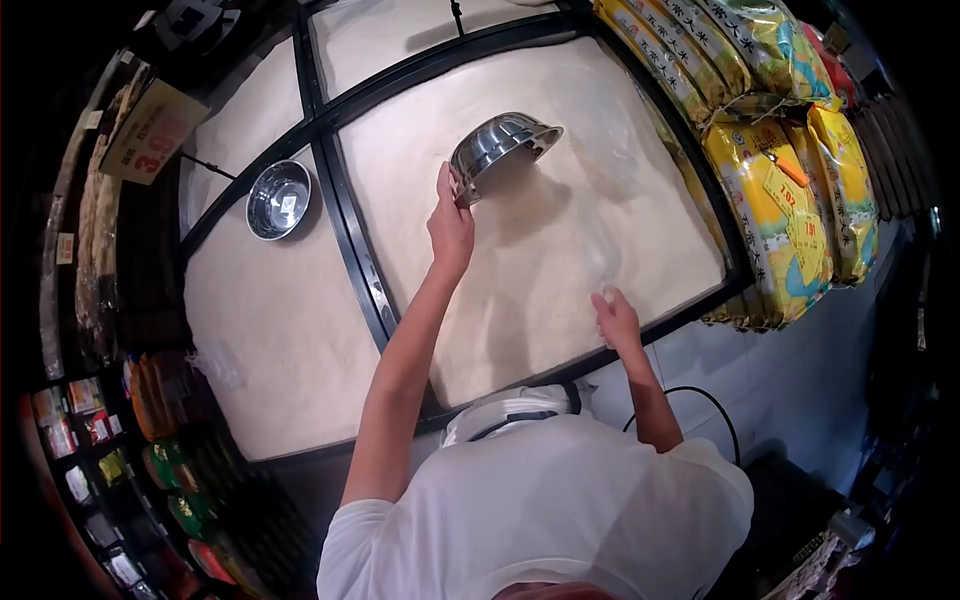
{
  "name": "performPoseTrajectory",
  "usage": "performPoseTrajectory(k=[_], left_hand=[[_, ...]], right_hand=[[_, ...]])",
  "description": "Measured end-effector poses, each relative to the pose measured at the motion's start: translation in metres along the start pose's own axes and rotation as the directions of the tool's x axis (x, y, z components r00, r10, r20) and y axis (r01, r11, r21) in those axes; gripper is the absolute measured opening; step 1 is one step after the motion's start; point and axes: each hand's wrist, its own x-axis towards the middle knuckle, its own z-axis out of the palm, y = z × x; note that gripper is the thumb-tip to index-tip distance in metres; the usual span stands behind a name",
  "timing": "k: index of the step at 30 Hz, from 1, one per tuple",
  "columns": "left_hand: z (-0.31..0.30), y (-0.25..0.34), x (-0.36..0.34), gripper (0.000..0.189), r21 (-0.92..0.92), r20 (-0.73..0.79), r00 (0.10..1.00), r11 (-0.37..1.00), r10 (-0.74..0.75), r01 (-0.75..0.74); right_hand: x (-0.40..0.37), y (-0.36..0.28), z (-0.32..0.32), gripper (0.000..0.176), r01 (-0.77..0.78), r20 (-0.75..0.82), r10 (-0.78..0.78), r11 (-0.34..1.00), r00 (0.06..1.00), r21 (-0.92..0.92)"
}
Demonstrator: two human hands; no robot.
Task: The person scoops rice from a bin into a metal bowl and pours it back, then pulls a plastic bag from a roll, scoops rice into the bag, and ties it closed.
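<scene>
My left hand (452, 232) grips the rim of a shiny metal bowl (495, 145). The bowl is tipped on its side above a bin of pale grain that looks like rice (500, 320), its mouth facing down and to the right. Pinched in my right hand (618, 320), near the bin's front edge, is a clear plastic bag (602, 255). Its thin film trails away from me over the grain, and its outline is hard to make out. A second metal bowl (279, 201) rests upright on the grain in the left bin, with a small pale label inside.
Black frame bars (350, 220) divide the bins. Yellow rice bags (765, 220) with price tags are stacked at the right. A price sign (152, 132) on a stalk stands at the left. Shelves of packets (95, 450) line the lower left.
</scene>
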Motion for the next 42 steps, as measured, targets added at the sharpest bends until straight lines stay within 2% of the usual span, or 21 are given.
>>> performPoseTrajectory(k=[2, 3, 4, 7, 9, 10, 13, 17, 20, 23, 26, 32, 35, 38, 42], left_hand=[[-0.006, 0.003, 0.0, 0.069, 0.0, -0.083, 0.995, 0.998, 0.055, -0.055], [0.009, -0.005, 0.008, 0.067, 0.064, -0.214, 0.948, 0.972, 0.235, -0.227], [0.006, -0.02, 0.015, 0.065, 0.19, -0.321, 0.855, 0.913, 0.406, -0.362], [0.017, -0.034, 0.007, 0.06, 0.233, -0.401, 0.784, 0.88, 0.474, -0.413], [0.018, -0.03, -0.004, 0.058, 0.088, -0.364, 0.883, 0.954, 0.298, -0.286], [0.017, -0.033, -0.004, 0.056, 0.1, -0.367, 0.887, 0.96, 0.28, -0.262], [0.019, -0.056, -0.011, 0.055, -0.125, -0.386, 0.915, 0.976, 0.119, -0.18], [0.023, -0.1, -0.023, 0.05, -0.497, -0.426, 0.904, 0.847, -0.05, -0.188], [0.023, -0.116, -0.038, 0.046, -0.673, -0.387, 0.905, 0.725, -0.178, -0.145], [0.024, -0.12, -0.049, 0.042, -0.734, -0.38, 0.892, 0.667, -0.245, -0.129], [0.028, -0.136, -0.047, 0.044, -0.78, -0.337, 0.899, 0.617, -0.279, -0.101], [0.014, -0.145, -0.045, 0.049, -0.815, -0.254, 0.905, 0.58, -0.342, -0.009], [0.019, -0.15, -0.04, 0.044, -0.815, -0.218, 0.893, 0.577, -0.393, 0.055], [0.028, -0.156, -0.036, 0.039, -0.841, -0.191, 0.907, 0.539, -0.376, 0.046], [0.036, -0.159, -0.032, 0.036, -0.848, -0.062, 0.941, 0.514, -0.332, 0.126]], right_hand=[[0.002, 0.001, 0.005, 0.055, 0.05, -0.027, -0.05, 0.999, 0.998, 0.002], [0.005, 0.003, -0.006, 0.054, 0.069, -0.046, -0.068, 0.998, 0.997, 0.008], [0.003, 0.0, 0.006, 0.053, 0.077, -0.036, -0.075, 0.996, 0.997, 0.046], [-0.011, -0.003, 0.0, 0.052, 0.063, -0.029, -0.062, 0.996, 0.998, 0.066], [-0.012, -0.01, -0.005, 0.051, 0.064, -0.002, -0.064, 0.995, 0.998, 0.071], [-0.011, -0.015, -0.005, 0.05, 0.065, 0.028, -0.067, 0.995, 0.997, 0.074], [-0.015, -0.03, -0.018, 0.047, 0.035, 0.197, -0.039, 0.999, 0.98, 0.025], [-0.011, -0.042, -0.035, 0.038, -0.031, 0.363, 0.041, 0.999, 0.931, -0.034], [0.027, -0.021, -0.016, 0.036, -0.08, 0.479, 0.069, 0.997, 0.875, 0.003], [0.051, -0.022, 0.034, 0.036, -0.013, 0.433, -0.042, 0.992, 0.9, 0.125], [0.068, -0.039, 0.063, 0.038, -0.112, 0.483, -0.055, 0.944, 0.874, 0.31], [0.066, -0.038, 0.07, 0.044, -0.248, 0.564, -0.073, 0.847, 0.823, 0.471], [0.055, -0.042, 0.057, 0.045, -0.224, 0.54, -0.105, 0.831, 0.835, 0.509], [0.044, -0.057, 0.045, 0.044, -0.152, 0.49, -0.14, 0.847, 0.86, 0.509], [0.029, -0.088, 0.04, 0.043, -0.076, 0.461, -0.146, 0.899, 0.876, 0.431]])
